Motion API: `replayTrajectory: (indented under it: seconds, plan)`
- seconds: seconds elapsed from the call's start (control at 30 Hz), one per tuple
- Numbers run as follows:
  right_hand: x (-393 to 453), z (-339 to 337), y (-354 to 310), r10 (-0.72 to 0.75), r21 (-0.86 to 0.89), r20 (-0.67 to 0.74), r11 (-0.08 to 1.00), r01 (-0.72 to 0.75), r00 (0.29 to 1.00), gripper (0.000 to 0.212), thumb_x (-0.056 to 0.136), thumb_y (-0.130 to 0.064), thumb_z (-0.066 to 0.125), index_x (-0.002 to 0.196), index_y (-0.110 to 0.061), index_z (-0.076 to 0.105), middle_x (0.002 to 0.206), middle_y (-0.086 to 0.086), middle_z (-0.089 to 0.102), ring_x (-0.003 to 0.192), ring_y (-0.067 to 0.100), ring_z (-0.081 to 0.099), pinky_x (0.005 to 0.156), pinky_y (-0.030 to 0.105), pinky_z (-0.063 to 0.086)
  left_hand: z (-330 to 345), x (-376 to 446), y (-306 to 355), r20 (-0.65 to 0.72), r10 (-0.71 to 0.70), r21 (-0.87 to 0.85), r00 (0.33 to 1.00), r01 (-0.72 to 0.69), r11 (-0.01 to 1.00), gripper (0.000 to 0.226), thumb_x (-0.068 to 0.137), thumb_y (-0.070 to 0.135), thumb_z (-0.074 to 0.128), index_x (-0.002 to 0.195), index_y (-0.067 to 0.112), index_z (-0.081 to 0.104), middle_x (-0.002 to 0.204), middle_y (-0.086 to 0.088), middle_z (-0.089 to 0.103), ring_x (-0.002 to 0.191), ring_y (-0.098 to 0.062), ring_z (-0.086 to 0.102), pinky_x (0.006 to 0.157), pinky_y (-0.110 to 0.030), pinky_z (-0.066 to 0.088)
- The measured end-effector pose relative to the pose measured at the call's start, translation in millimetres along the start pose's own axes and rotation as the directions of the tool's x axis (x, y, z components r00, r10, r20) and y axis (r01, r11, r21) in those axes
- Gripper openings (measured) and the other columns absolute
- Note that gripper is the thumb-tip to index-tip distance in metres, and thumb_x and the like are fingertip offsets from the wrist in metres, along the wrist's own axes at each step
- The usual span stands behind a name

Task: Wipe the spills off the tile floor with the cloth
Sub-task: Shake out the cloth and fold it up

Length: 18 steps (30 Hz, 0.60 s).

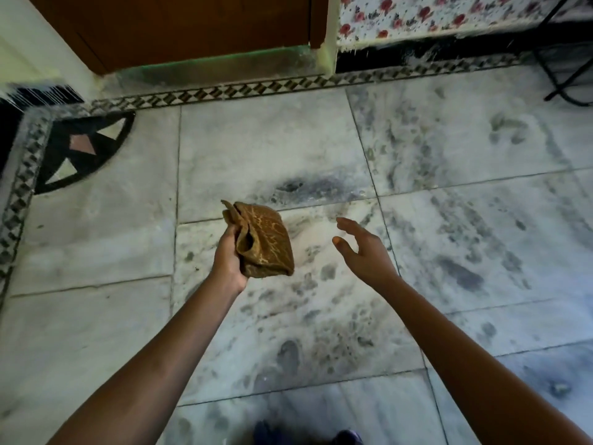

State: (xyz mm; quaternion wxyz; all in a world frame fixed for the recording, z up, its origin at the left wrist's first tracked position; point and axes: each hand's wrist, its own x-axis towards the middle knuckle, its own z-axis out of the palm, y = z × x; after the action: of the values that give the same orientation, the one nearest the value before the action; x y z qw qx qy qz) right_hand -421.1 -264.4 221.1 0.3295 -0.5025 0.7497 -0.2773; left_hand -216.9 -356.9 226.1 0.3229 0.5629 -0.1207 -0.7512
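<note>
My left hand grips a folded brown patterned cloth and holds it up above the floor. A short way to its right, my right hand hovers with fingers spread and holds nothing. Below them lies the grey-white marble tile floor. A dark smudge marks the tile just beyond the cloth. Several darker patches show to the right and towards me.
A brown wooden door stands at the back, with a patterned border strip along its foot. A black corner inlay lies at the left. Floral fabric hangs at the back right beside black metal legs.
</note>
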Motion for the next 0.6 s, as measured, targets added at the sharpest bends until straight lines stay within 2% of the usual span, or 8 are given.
replayTrajectory:
  seconds: [0.07, 0.23, 0.4, 0.5, 0.6]
  plan:
    - [-12, -25, -34, -0.006, 0.007, -0.007, 1.000, 0.006, 1.000, 0.043, 0.094, -0.031, 0.051, 0.135, -0.018, 0.046, 0.131, -0.003, 0.056, 0.121, 0.014, 0.050, 0.087, 0.021, 0.037, 15, -40, 25, -0.017, -0.014, 0.011, 1.000, 0.014, 1.000, 0.043, 0.096, 0.045, 0.037, 0.111, 0.014, 0.063, 0.107, -0.012, 0.065, 0.094, -0.030, 0.061, 0.071, -0.042, 0.050]
    - [-54, -96, -141, -0.034, 0.067, -0.014, 0.997, 0.035, 0.999, 0.042, 0.093, -0.027, 0.053, 0.134, -0.019, 0.047, 0.130, -0.006, 0.056, 0.121, 0.010, 0.050, 0.088, 0.018, 0.035, 56, -160, 102, -0.042, 0.021, 0.017, 0.999, -0.020, 1.000, 0.039, 0.096, 0.042, 0.039, 0.091, 0.016, 0.066, 0.093, -0.009, 0.067, 0.087, -0.027, 0.062, 0.068, -0.039, 0.049]
    - [-102, -177, -261, -0.088, 0.116, -0.045, 0.989, 0.093, 0.995, 0.040, 0.093, -0.023, 0.054, 0.133, -0.018, 0.049, 0.128, -0.003, 0.058, 0.121, 0.013, 0.051, 0.086, 0.024, 0.042, 90, -295, 185, -0.028, 0.057, -0.009, 0.998, -0.058, 0.998, 0.042, 0.096, 0.044, 0.037, 0.095, 0.015, 0.067, 0.098, -0.011, 0.067, 0.092, -0.029, 0.061, 0.076, -0.041, 0.050]
    - [-131, -222, -332, -0.127, 0.156, -0.055, 0.979, 0.134, 0.990, 0.040, 0.093, -0.020, 0.054, 0.133, -0.016, 0.048, 0.128, -0.001, 0.058, 0.120, 0.014, 0.052, 0.091, 0.025, 0.043, 107, -374, 225, -0.038, 0.088, -0.009, 0.995, -0.089, 0.996, 0.043, 0.095, 0.047, 0.038, 0.096, 0.016, 0.067, 0.101, -0.011, 0.068, 0.095, -0.029, 0.062, 0.080, -0.041, 0.050]
    - [-162, -263, -401, -0.173, 0.203, -0.045, 0.963, 0.178, 0.984, 0.039, 0.094, -0.019, 0.053, 0.132, -0.015, 0.047, 0.128, 0.001, 0.059, 0.122, 0.013, 0.051, 0.090, 0.022, 0.041, 120, -452, 259, -0.045, 0.123, -0.005, 0.991, -0.124, 0.992, 0.044, 0.094, 0.048, 0.040, 0.096, 0.015, 0.069, 0.098, -0.010, 0.069, 0.095, -0.029, 0.063, 0.076, -0.040, 0.051]
